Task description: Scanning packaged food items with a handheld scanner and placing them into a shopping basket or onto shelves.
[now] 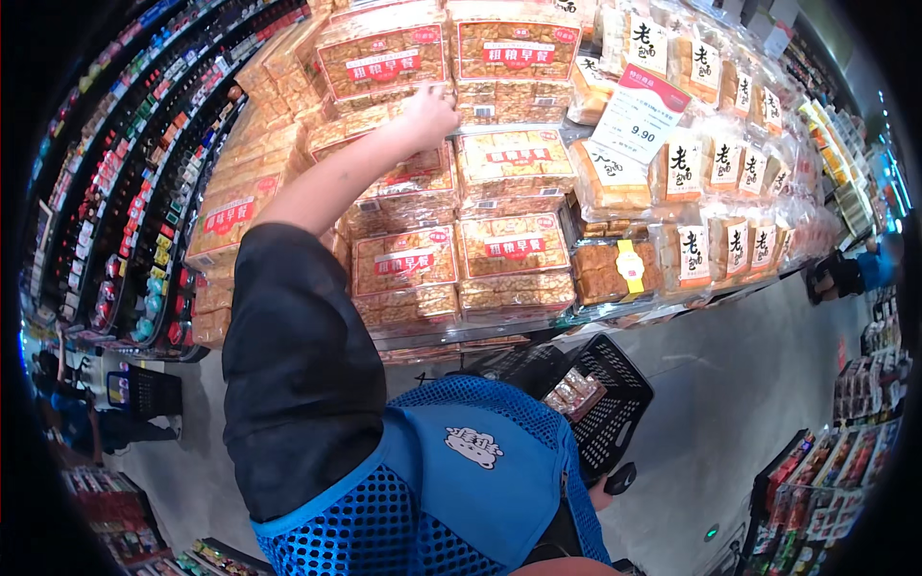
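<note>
My left hand [432, 114] reaches over stacked clear packages of grain cakes. Its fingers are slightly bent and apart, with nothing visible between them; whether they touch the wrap I cannot tell. Just beyond it is a grain-cake package [382, 61] with a red and white label, and another package [515, 50] stands to its right. Low on the right, my right hand [599, 495] is mostly hidden by my blue mesh vest [475, 461]. It closes around a black handle [621, 478] beside a black perforated shopping basket [612, 389]. Small wrapped packs [575, 394] lie in the basket.
Bagged bread loaves [684, 169] fill the display's right side, behind a price card [641, 111]. The display's front edge [504, 324] runs before me. Shelves [122, 216] rise at left. Another person [857, 270] is far right; a second basket [144, 390] stands left.
</note>
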The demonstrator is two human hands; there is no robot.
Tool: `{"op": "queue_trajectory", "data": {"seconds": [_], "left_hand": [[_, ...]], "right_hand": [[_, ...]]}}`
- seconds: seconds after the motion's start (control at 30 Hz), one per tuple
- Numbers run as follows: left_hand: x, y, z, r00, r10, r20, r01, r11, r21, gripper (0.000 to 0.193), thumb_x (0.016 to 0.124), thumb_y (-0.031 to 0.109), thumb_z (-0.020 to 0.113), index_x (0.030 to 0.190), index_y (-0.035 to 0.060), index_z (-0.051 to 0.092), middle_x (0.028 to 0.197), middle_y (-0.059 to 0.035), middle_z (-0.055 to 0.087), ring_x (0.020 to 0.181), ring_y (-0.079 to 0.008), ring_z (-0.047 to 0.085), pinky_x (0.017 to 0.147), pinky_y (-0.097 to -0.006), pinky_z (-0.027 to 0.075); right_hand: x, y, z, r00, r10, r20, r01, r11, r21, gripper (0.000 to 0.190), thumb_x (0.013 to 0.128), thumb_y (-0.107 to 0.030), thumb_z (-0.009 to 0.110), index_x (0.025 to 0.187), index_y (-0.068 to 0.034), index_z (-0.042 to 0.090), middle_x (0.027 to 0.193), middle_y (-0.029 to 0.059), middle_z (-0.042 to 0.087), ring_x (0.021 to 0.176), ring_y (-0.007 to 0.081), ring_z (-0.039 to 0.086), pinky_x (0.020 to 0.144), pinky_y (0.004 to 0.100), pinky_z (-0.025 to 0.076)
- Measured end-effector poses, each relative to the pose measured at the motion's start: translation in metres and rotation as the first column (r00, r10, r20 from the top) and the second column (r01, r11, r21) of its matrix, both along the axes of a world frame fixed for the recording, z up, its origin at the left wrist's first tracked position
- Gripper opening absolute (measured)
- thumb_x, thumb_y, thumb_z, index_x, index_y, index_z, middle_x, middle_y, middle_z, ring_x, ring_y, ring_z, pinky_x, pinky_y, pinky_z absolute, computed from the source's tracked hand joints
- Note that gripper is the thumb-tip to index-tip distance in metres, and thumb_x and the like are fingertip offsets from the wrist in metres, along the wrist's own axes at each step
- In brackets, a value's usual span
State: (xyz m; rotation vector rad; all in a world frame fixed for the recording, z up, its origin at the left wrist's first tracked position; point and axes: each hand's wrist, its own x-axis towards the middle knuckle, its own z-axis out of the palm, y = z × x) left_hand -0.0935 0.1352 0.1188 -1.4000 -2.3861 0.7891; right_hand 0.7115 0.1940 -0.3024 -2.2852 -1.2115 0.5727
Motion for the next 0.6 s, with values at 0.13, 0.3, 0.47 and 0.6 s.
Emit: {"op": "queue_trajectory", "data": {"seconds": [0.13, 0.3, 0.47, 0.6], "left_hand": [[0.003, -0.051, 0.016, 0.917, -0.142, 0.372, -0.096, 0.828, 0.552, 0.118, 0.060, 0.037, 0.093, 0.155, 0.0121, 0.028, 0.148, -0.0214, 0.043, 0.134, -0.0413, 0.044, 0.112, -0.0505, 0.038], [0.001, -0.124, 0.008, 0.928, 0.191, 0.319, -0.347, 0.755, 0.556, 0.115, 0.058, 0.035, 0.093, 0.153, 0.0139, 0.032, 0.143, -0.0191, 0.048, 0.132, -0.0385, 0.047, 0.109, -0.0512, 0.040], [-0.005, -0.148, 0.000, 0.927, 0.215, 0.306, -0.352, 0.777, 0.522, 0.105, 0.061, 0.031, 0.092, 0.150, 0.0161, 0.036, 0.139, -0.0140, 0.054, 0.128, -0.0373, 0.052, 0.106, -0.0522, 0.041], [-0.004, -0.142, 0.015, 0.896, 0.228, 0.382, -0.402, 0.784, 0.473, 0.093, 0.065, 0.029, 0.089, 0.145, 0.0147, 0.044, 0.135, -0.0131, 0.058, 0.127, -0.0340, 0.054, 0.105, -0.0508, 0.042]], "right_hand": [[-0.010, 0.006, 0.000, 1.000, 0.005, -0.003, -0.005, 1.000, 0.000, 0.067, 0.073, -0.050, 0.080, 0.096, 0.011, 0.071, 0.092, 0.0258, 0.073, 0.084, 0.0410, 0.070, 0.078, 0.0497, 0.054], [-0.026, 0.028, 0.005, 1.000, 0.031, -0.005, -0.031, 0.999, 0.012, 0.067, 0.072, -0.051, 0.080, 0.096, 0.012, 0.071, 0.092, 0.0259, 0.073, 0.084, 0.0413, 0.070, 0.078, 0.0499, 0.054], [-0.035, 0.034, 0.013, 0.999, 0.049, -0.003, -0.049, 0.999, 0.001, 0.068, 0.072, -0.051, 0.080, 0.096, 0.012, 0.071, 0.092, 0.0260, 0.073, 0.084, 0.0417, 0.070, 0.078, 0.0500, 0.054], [-0.032, 0.026, 0.019, 0.999, 0.040, 0.007, -0.040, 0.999, -0.011, 0.068, 0.072, -0.051, 0.079, 0.096, 0.012, 0.071, 0.092, 0.0261, 0.073, 0.084, 0.0420, 0.070, 0.078, 0.0502, 0.054]]}}
